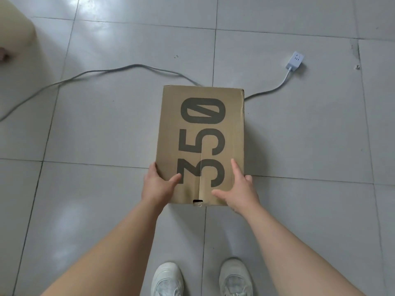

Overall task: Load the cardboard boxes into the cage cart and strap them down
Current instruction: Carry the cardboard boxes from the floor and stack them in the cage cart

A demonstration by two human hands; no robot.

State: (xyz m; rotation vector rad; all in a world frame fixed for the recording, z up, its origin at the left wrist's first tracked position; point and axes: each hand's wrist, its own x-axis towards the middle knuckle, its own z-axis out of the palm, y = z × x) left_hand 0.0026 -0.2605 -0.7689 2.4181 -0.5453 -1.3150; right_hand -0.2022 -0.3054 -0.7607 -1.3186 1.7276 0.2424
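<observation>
Over floor | cardboard box 350 | left hand, right hand grip sides

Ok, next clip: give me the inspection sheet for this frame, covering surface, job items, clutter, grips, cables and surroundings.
Surface: grey tiled floor, glossy with light reflections.
Job's things: one closed cardboard box printed 350; cage cart and straps not in view.
Clutter: nothing seen.
Grips: left hand holds the box's near left edge, thumb on top; right hand holds the near right edge, thumb and forefinger on top. Whether the box is off the floor cannot be told.
Cables: grey cable runs across the floor, passes behind the box and ends at a white socket block.
Surroundings: beige object at top left, unclear; white shoes at the bottom.
</observation>
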